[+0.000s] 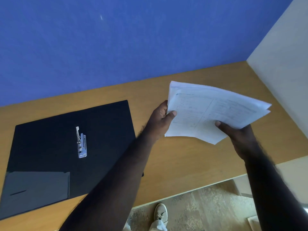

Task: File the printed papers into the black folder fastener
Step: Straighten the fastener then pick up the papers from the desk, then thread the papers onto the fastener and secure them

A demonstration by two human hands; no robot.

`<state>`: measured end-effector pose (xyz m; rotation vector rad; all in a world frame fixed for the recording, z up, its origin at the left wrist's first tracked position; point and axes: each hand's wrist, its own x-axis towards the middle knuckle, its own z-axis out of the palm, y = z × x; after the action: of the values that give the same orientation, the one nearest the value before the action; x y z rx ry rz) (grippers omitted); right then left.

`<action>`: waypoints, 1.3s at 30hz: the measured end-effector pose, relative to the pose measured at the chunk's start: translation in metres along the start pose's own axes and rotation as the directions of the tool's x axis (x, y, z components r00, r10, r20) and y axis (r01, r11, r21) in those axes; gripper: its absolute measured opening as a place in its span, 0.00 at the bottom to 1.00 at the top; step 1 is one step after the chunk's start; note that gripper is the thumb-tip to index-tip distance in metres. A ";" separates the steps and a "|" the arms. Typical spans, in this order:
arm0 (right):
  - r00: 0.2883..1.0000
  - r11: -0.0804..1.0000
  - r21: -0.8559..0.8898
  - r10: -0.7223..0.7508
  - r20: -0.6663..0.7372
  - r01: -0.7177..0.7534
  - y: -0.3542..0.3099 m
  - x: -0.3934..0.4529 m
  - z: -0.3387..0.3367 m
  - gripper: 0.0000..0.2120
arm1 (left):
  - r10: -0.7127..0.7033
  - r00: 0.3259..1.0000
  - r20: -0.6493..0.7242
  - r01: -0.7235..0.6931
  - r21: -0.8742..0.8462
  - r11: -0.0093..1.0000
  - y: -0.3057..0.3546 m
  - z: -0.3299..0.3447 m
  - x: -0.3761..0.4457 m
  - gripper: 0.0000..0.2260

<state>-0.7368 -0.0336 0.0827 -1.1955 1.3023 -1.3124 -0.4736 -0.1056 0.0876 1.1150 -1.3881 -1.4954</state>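
Note:
A stack of printed papers (215,110) is held in the air above the right part of the wooden desk. My left hand (160,120) grips the stack's left edge, thumb on top. My right hand (238,132) holds its near right edge from below, thumb on the top sheet. The black folder (50,147) lies open and flat on the desk at the left. Its silver metal fastener clip (81,143) sits in the middle, lever raised. A grey inner pocket (35,192) covers the folder's near left corner. My left forearm crosses the folder's right edge.
The wooden desk (175,164) runs along a blue wall panel (116,39), with a cream side panel (283,64) at its right end. Below the desk's near edge I see carpet and a grey shoe (160,212).

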 end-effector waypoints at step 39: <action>0.715 0.788 -0.153 0.608 0.345 -0.597 0.050 0.011 0.118 0.15 | -0.614 0.742 -0.270 0.628 -0.040 0.777 -0.053 -0.135 -0.046 0.09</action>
<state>-0.6229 -0.0604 0.0306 -0.8630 1.2705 -0.5465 -0.3303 -0.0977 0.0375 1.8746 -0.8967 -1.6688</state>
